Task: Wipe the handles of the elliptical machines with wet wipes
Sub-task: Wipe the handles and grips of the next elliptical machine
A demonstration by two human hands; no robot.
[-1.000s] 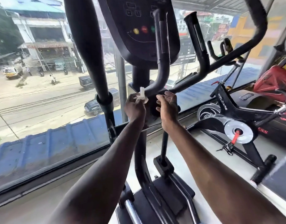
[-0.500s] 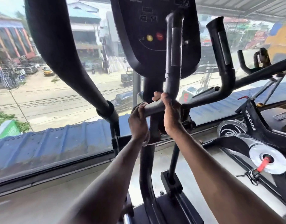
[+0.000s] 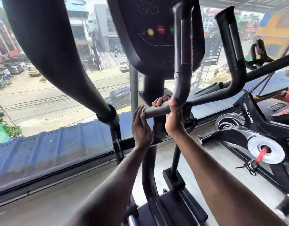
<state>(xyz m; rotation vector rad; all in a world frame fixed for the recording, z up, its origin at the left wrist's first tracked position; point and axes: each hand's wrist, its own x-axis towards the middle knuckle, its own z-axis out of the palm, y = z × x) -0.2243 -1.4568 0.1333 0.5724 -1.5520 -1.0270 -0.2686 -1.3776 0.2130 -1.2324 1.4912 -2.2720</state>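
The elliptical's inner left handle [image 3: 158, 111] is a dark grey padded tube that runs sideways, then bends up in front of the console [image 3: 150, 30]. My right hand [image 3: 172, 121] grips its sideways part from the right, with fingertips curled over the top. My left hand [image 3: 141, 126] stands upright with straight fingers that touch the tube's open end. No wet wipe shows; it may be hidden under a hand. The inner right handle [image 3: 233, 46] rises further right. The thick swinging arm [image 3: 47, 46] fills the upper left.
A black spin bike [image 3: 248, 121] with a silver flywheel stands close on the right. A large window [image 3: 42, 101] directly behind the machine looks down on a street. The elliptical's mast and base [image 3: 156, 193] are below my forearms, on a pale floor.
My right hand rose and closed round the handle's sideways part. My left hand, which pinched a white wipe a second ago, now lies flat against the tube's end. The view moved closer.
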